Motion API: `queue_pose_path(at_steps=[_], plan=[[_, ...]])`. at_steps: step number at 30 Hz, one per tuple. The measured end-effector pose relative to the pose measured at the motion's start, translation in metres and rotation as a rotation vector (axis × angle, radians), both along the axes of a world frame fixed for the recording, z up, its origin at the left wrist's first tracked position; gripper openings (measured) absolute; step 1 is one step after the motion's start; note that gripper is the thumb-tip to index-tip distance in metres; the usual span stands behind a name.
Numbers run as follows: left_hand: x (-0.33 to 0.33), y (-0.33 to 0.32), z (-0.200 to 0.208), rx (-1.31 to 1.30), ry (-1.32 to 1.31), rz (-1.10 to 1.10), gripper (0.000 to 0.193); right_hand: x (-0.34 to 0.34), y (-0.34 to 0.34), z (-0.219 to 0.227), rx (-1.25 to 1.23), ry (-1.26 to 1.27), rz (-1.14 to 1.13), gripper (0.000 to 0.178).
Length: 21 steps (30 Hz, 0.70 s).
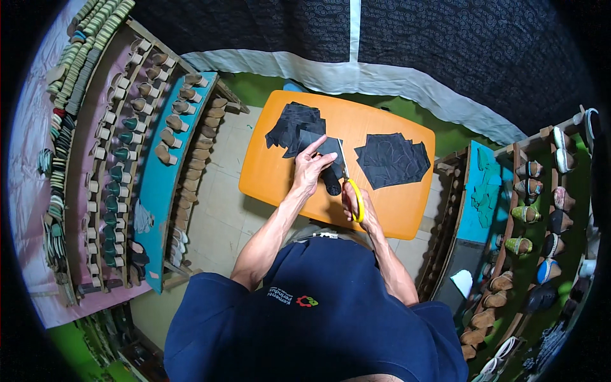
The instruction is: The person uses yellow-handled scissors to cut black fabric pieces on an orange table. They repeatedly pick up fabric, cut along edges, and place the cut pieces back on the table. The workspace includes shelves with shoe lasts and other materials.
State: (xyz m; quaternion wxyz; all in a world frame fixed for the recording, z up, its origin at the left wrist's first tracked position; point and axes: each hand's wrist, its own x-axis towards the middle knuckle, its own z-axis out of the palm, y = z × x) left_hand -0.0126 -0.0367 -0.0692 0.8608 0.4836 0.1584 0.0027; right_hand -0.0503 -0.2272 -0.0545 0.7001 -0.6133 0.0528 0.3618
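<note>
My left hand is closed on a piece of black fabric above the orange table, thumb and forefinger stretched along it. Its lower part hangs as a dark roll beside the palm. My right hand grips yellow-handled scissors, their blades pointing away from me along the fabric's right edge. Just beyond my left hand lies a loose pile of black cut pieces. Right of the scissors, another stack of black cut pieces lies flat and overlapping.
The orange table has rounded corners. Racks of shoe lasts and a turquoise shelf stand at left. At right are a turquoise board with green scraps and shelves of shoes. A dark patterned curtain hangs behind.
</note>
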Motion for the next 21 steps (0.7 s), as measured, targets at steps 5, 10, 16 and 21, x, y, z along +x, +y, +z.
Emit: queue_pose_path(at_steps=[5,10,16,21], plan=[[-0.001,-0.010,-0.002,-0.001,0.025,0.059,0.066,-0.004,0.006,-0.009,-0.033,0.018,-0.088,0.052],[-0.002,-0.023,-0.003,-0.016,0.024,0.102,0.069,-0.007,0.010,-0.014,-0.008,0.040,-0.139,0.052],[-0.003,-0.032,-0.018,-0.051,0.066,0.168,0.061,-0.015,0.014,-0.015,-0.016,0.015,-0.171,0.050],[0.012,-0.011,-0.027,-0.003,0.062,0.197,0.048,-0.018,0.000,-0.029,-0.030,-0.056,-0.016,0.050]])
